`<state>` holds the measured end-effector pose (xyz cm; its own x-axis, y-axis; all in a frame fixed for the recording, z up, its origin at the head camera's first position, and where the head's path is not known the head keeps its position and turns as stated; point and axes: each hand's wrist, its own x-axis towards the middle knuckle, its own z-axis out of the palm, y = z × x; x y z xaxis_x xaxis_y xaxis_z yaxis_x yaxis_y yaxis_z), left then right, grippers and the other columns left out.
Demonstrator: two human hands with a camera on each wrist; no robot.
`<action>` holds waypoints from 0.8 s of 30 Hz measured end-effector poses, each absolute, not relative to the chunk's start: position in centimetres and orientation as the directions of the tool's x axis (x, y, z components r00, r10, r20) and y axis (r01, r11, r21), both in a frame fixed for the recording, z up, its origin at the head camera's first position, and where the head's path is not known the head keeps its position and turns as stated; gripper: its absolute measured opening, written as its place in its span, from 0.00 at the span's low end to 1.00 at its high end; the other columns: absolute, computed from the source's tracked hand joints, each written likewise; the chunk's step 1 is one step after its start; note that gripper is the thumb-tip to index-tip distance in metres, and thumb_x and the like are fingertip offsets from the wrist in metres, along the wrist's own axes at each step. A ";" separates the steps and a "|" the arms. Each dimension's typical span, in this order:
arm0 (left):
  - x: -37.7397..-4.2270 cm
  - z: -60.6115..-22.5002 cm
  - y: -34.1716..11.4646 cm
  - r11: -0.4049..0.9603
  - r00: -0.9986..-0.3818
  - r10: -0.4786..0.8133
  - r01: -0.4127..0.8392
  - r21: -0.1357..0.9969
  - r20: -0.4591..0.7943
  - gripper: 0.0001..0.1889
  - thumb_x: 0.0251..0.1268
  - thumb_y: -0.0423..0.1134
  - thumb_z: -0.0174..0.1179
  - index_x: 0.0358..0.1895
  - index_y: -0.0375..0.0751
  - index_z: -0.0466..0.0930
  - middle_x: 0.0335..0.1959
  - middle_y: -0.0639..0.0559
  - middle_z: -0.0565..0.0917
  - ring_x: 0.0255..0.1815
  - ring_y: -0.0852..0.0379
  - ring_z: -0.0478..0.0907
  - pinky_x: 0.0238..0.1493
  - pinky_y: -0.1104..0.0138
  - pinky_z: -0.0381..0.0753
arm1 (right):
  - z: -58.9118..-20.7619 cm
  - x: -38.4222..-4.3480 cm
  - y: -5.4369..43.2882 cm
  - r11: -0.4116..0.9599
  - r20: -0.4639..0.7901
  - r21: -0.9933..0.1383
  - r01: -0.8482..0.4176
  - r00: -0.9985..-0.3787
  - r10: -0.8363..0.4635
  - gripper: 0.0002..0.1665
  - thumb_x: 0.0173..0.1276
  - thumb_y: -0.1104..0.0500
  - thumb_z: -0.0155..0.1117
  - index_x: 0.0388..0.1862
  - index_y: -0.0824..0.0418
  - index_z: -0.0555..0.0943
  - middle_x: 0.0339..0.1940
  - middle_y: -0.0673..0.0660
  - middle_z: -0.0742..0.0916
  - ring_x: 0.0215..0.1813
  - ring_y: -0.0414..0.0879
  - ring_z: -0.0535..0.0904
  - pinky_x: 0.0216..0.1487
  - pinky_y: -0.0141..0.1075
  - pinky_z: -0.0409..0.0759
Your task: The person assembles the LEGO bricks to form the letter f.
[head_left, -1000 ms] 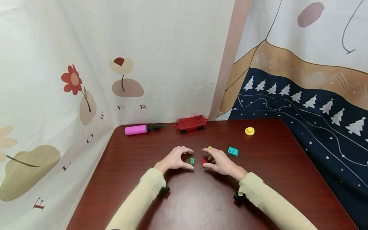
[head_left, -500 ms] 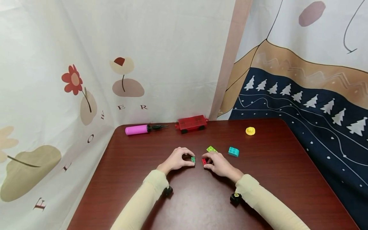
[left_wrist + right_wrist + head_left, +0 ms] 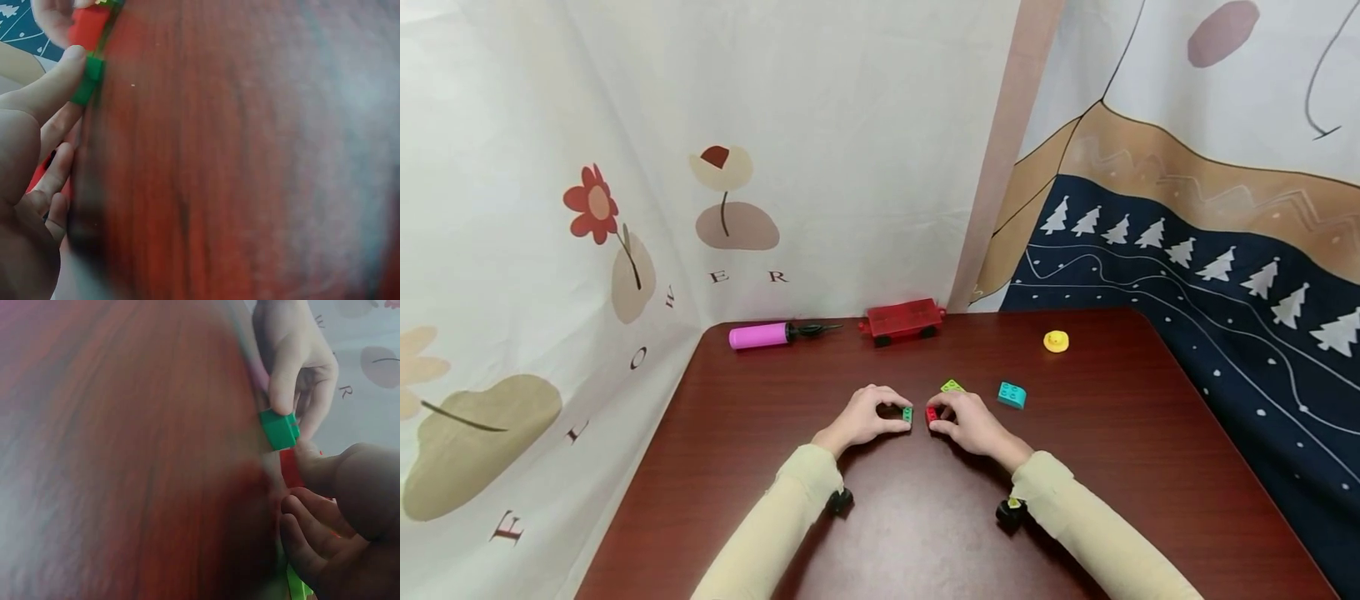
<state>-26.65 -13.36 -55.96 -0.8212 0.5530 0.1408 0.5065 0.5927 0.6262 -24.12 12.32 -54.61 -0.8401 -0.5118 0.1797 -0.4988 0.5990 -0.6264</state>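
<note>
I find the left hand (image 3: 867,414) clamped on the green brick (image 3: 907,415), held between thumb and finger at the hand's tips. The brick is small, plain green and narrow, with a single row of two studs facing up. I find the right hand (image 3: 968,423) pinching the red brick (image 3: 932,415) at its own fingertips; this one is bright red, narrow and studded on top, partly covered by the thumb in the right wrist view. Between the hands, the two bricks sit just beside each other, a slight gap showing from above. Just beyond the right hand I note a lime brick (image 3: 952,386), partly hidden by it; to that hand's right, a turquoise block (image 3: 1012,395) with rounded sides.
</note>
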 end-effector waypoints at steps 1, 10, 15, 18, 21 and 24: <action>-26.6 -56.0 -13.3 0.589 -0.819 0.553 0.514 0.623 0.152 0.16 0.62 0.48 0.78 0.52 0.53 0.92 0.47 0.61 0.90 0.46 0.59 0.78 0.52 0.60 0.76 | -54.6 -24.2 12.2 0.595 0.184 -0.637 -0.490 -0.846 -0.500 0.17 0.69 0.61 0.76 0.55 0.61 0.86 0.45 0.53 0.88 0.41 0.42 0.86 0.43 0.35 0.84; -26.3 -56.5 -13.1 0.617 -0.846 0.513 0.482 0.622 0.146 0.18 0.61 0.49 0.78 0.52 0.50 0.92 0.49 0.59 0.91 0.47 0.57 0.77 0.60 0.51 0.70 | -54.4 -24.3 10.2 0.537 0.201 -0.703 -0.466 -0.855 -0.479 0.20 0.71 0.61 0.74 0.60 0.61 0.84 0.47 0.54 0.88 0.42 0.42 0.86 0.44 0.35 0.84; -26.2 -56.6 -12.9 0.643 -0.865 0.481 0.458 0.614 0.141 0.20 0.60 0.52 0.78 0.53 0.51 0.91 0.49 0.59 0.91 0.45 0.59 0.77 0.57 0.54 0.72 | -54.8 -24.3 9.5 0.536 0.226 -0.686 -0.492 -0.844 -0.486 0.19 0.70 0.62 0.75 0.58 0.60 0.84 0.47 0.54 0.87 0.43 0.43 0.86 0.46 0.36 0.85; -26.2 -56.6 -12.8 0.652 -0.871 0.471 0.449 0.611 0.137 0.20 0.60 0.53 0.78 0.53 0.51 0.91 0.47 0.59 0.91 0.44 0.60 0.77 0.54 0.57 0.73 | -55.0 -24.4 9.2 0.550 0.242 -0.664 -0.507 -0.841 -0.484 0.18 0.70 0.62 0.75 0.57 0.59 0.85 0.48 0.54 0.88 0.43 0.43 0.87 0.46 0.35 0.85; -26.2 -56.4 -12.8 0.653 -0.878 0.459 0.438 0.618 0.137 0.20 0.60 0.52 0.78 0.52 0.51 0.91 0.44 0.59 0.90 0.44 0.59 0.76 0.53 0.58 0.73 | -55.0 -24.4 8.9 0.559 0.251 -0.650 -0.515 -0.840 -0.482 0.18 0.70 0.62 0.75 0.57 0.60 0.85 0.48 0.54 0.88 0.43 0.44 0.87 0.46 0.35 0.85; -26.2 -56.3 -12.9 0.652 -0.882 0.448 0.432 0.624 0.142 0.18 0.59 0.51 0.79 0.51 0.51 0.91 0.41 0.58 0.89 0.43 0.58 0.76 0.52 0.57 0.73 | -54.6 -24.4 8.7 0.558 0.260 -0.644 -0.523 -0.836 -0.483 0.18 0.69 0.61 0.76 0.57 0.61 0.85 0.48 0.56 0.88 0.43 0.45 0.87 0.46 0.36 0.85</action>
